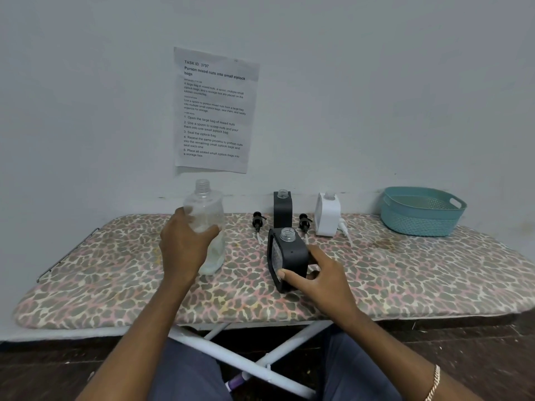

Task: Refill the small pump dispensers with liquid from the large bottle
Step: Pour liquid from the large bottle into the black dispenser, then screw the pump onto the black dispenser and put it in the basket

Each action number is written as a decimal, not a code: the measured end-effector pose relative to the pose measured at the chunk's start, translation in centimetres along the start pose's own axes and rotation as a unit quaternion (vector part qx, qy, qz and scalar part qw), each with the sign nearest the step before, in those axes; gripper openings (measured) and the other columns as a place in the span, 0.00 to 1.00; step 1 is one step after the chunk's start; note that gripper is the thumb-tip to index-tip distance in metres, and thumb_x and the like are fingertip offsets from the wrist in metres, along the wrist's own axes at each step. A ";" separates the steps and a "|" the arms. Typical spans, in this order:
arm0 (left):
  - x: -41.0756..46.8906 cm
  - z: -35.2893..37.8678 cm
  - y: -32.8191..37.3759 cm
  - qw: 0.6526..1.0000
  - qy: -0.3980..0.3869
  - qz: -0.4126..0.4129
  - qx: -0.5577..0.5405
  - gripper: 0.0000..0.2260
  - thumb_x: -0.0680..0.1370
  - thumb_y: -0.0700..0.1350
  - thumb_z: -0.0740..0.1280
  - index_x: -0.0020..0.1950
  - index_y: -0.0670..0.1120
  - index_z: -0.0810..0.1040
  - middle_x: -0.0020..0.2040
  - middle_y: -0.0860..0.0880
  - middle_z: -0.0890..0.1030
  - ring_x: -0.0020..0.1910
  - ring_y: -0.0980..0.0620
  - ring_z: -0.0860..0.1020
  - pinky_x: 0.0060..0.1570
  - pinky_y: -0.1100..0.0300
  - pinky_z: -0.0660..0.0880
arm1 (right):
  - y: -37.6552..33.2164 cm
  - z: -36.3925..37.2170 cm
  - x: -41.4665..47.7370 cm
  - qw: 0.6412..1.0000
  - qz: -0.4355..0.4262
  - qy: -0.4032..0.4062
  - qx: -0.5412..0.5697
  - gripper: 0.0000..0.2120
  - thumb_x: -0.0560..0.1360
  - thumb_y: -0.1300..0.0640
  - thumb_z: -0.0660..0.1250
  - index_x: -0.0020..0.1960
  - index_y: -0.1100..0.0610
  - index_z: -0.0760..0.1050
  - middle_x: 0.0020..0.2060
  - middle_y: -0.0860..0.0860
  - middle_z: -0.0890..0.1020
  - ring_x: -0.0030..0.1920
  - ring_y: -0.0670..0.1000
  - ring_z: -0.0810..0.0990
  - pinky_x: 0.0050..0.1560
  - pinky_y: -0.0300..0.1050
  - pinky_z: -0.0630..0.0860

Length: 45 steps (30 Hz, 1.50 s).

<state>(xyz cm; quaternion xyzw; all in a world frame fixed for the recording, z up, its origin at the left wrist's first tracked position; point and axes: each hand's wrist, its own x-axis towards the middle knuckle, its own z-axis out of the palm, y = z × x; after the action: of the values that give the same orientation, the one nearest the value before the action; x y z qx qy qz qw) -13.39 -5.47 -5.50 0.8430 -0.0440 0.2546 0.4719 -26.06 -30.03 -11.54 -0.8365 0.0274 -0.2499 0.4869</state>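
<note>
Paper (214,111) with printed text hangs on the wall above the ironing board (115,285); along the far edge lie a first pump head (258,221), an upright rear black dispenser (282,208), a second pump head (304,222), a white dispenser (327,215) with a white pump (344,227) beside it; a teal basket (419,215) fills the far right corner. Left of centre the left hand (185,244) grips the uncapped large bottle (207,204); near it the right hand (324,279) grips the tilted, open-necked near black dispenser (286,256), just in front of the pump heads.
</note>
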 end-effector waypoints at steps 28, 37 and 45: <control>-1.8 -1.8 2.1 0.997 0.047 -0.004 0.061 0.57 0.57 0.76 0.76 0.76 0.44 0.62 0.72 0.37 0.66 0.70 0.34 0.64 0.62 0.33 0.71 | -1.0 0.4 -0.2 0.999 0.017 -0.014 -0.034 0.34 0.68 0.35 0.79 0.69 0.42 0.74 0.55 0.36 0.84 0.55 0.35 0.81 0.54 0.32 0.76; -7.9 -0.6 4.9 0.953 0.047 0.296 -0.030 0.13 0.80 0.46 0.75 0.55 0.42 0.73 0.50 0.50 0.70 0.44 0.57 0.69 0.47 0.72 0.70 | -2.3 1.4 -1.0 0.999 0.041 -0.003 0.019 0.27 0.72 0.48 0.81 0.66 0.49 0.74 0.49 0.44 0.84 0.42 0.32 0.83 0.35 0.29 0.77; -10.0 2.3 3.4 0.973 -0.200 0.114 -0.032 0.40 0.71 0.72 0.70 0.75 0.49 0.71 0.66 0.55 0.78 0.56 0.63 0.77 0.59 0.61 0.78 | -2.5 4.0 -1.2 0.999 0.029 0.022 0.003 0.22 0.71 0.47 0.78 0.62 0.44 0.74 0.48 0.41 0.85 0.46 0.40 0.84 0.43 0.36 0.81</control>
<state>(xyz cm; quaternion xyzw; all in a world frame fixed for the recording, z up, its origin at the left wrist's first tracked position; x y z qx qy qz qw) -22.22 -10.88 -8.50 0.8508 -0.2411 0.1317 0.4479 -25.83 -25.20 -11.50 -0.8282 0.0621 -0.2541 0.4956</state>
